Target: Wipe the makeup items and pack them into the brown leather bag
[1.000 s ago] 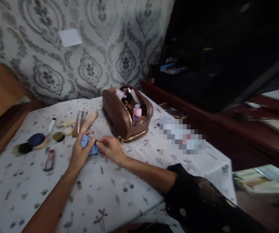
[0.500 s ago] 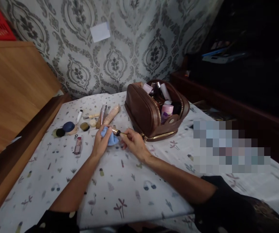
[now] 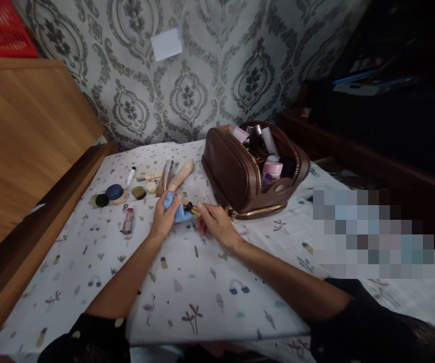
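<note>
Two bare hands meet over the printed white cover of the worktop [image 3: 198, 272], with a slim gold-and-black tube [image 3: 193, 208] between them. The left hand [image 3: 162, 219] is closed around a blue cloth [image 3: 178, 209], thumb on top, and the cloth wraps or lies against the tube's far-left part, so that end is partly hidden. The right hand [image 3: 217, 224] pinches the tube's gold end between thumb and fingers, its other fingers curled beneath. The tube's long axis slants across the gap, from upper left at the cloth down to lower right at the right hand's fingertips; the gold end points toward the right hand, with a black band beside it. Just beyond the left hand, a silvery tube [image 3: 167, 174] and a peach tube [image 3: 182, 175] lie with their near ends close together. Farther left are a small cream pot [image 3: 151, 187], an olive round piece [image 3: 139, 192], a blue-topped jar [image 3: 115, 193] and, nearer the person, a pink bottle [image 3: 127, 221]. Beyond the right hand stands an open brown bag [image 3: 236, 171] holding cosmetics, including a pink-capped container [image 3: 272, 172].
</note>
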The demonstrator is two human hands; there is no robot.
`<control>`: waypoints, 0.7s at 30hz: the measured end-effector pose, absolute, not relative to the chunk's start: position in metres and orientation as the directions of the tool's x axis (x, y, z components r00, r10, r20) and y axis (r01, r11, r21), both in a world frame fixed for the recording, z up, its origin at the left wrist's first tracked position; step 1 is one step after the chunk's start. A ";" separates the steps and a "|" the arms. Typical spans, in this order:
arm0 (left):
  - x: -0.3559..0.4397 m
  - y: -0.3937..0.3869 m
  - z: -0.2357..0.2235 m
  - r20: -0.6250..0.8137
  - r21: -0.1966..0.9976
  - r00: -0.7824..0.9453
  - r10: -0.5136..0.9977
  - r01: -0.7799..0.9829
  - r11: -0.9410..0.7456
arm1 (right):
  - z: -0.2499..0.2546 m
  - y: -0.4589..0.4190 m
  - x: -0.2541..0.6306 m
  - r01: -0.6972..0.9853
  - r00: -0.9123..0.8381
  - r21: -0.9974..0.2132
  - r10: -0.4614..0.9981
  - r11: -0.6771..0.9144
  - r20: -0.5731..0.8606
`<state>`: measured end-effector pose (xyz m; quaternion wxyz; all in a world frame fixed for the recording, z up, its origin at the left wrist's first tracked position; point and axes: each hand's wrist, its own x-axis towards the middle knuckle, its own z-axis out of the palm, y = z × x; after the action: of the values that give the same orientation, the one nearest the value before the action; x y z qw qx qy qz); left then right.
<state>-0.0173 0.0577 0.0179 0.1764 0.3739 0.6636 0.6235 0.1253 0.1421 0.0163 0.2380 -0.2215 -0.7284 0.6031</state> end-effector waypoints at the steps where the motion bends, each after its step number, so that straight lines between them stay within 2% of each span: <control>1: -0.018 0.058 0.017 0.221 0.964 -0.671 0.708 0.259 -0.056 | 0.015 0.142 0.125 0.014 -0.787 -0.987 0.610 0.162 0.089; 6: -0.022 0.060 0.013 0.185 0.975 -0.671 0.718 0.215 -0.051 | 0.010 0.144 0.122 -0.068 -0.773 -0.995 0.627 0.077 0.101; 9: -0.024 0.061 0.012 0.160 0.981 -0.668 0.727 0.191 -0.040 | 0.011 0.144 0.123 -0.075 -0.718 -0.968 0.661 0.239 0.219; 11: -0.024 0.061 0.012 0.142 0.985 -0.674 0.725 0.170 -0.035 | 0.014 0.143 0.125 -0.059 -0.679 -0.914 0.655 0.401 0.331; 13: -0.023 0.061 0.013 0.122 0.989 -0.676 0.726 0.145 -0.032 | 0.016 0.143 0.127 -0.052 -0.661 -0.865 0.632 0.499 0.404; 16: -0.022 0.061 0.014 0.097 0.994 -0.678 0.729 0.109 -0.030 | 0.017 0.143 0.127 -0.060 -0.659 -0.839 0.610 0.541 0.441; 21: -0.023 0.061 0.012 0.060 0.998 -0.684 0.727 0.058 -0.028 | 0.014 0.143 0.125 -0.070 -0.639 -0.853 0.634 0.518 0.437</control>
<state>-0.0227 0.0612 0.0124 0.2577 0.3029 0.6479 0.6497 0.1254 0.1433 0.0135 0.3848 -0.1804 -0.7815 0.4568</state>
